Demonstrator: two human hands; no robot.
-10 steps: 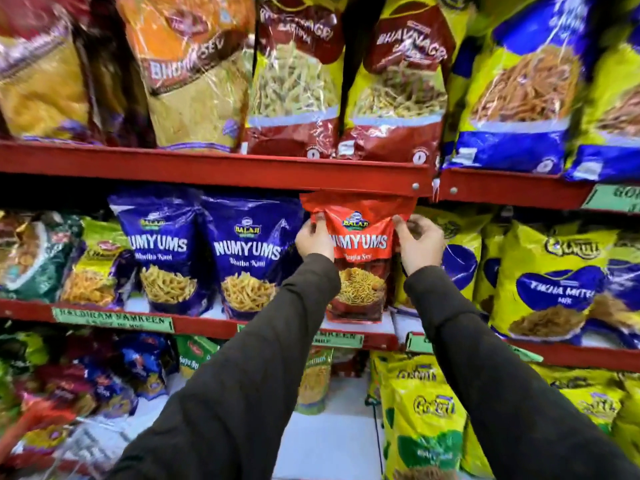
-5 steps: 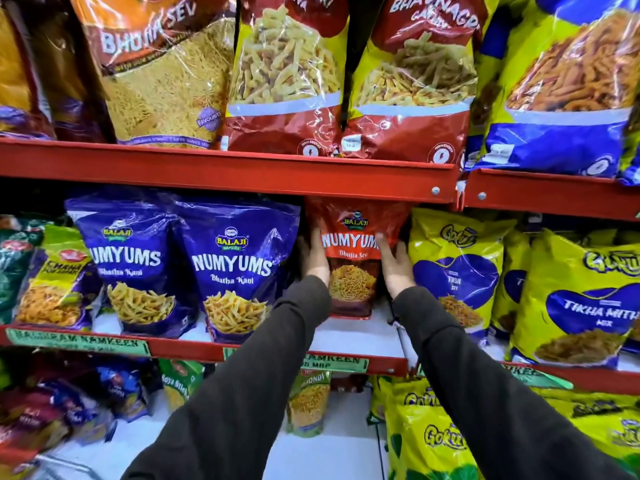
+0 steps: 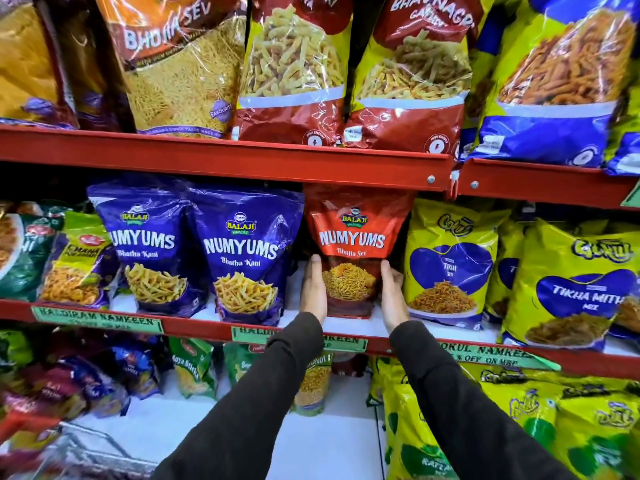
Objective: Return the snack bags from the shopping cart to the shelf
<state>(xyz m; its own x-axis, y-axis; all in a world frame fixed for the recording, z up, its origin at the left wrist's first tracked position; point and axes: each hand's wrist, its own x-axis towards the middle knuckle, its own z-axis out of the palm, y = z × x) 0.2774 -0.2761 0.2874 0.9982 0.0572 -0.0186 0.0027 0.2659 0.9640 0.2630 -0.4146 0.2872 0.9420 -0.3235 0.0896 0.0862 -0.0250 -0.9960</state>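
A red Numyums Bhujia Sev bag (image 3: 353, 237) stands upright on the middle shelf (image 3: 194, 329), between a blue Numyums bag (image 3: 242, 251) and a yellow Gokul bag (image 3: 446, 265). My left hand (image 3: 313, 289) presses flat against the red bag's lower left side. My right hand (image 3: 393, 296) presses against its lower right side. Both hands cup the bag with straight fingers. The wire shopping cart (image 3: 86, 452) shows blurred at the bottom left, and I cannot make out what it holds.
A red upper shelf rail (image 3: 221, 161) runs just above the red bag's top. Large snack bags (image 3: 294, 64) fill the top shelf. Another blue Numyums bag (image 3: 149, 247) stands further left. Yellow bags (image 3: 571, 282) crowd the right. The bottom shelf (image 3: 311, 441) holds small bags.
The red bag went from held at its top corners in front of the shelf to standing deep on the shelf. Both hands slid down to its lower sides.
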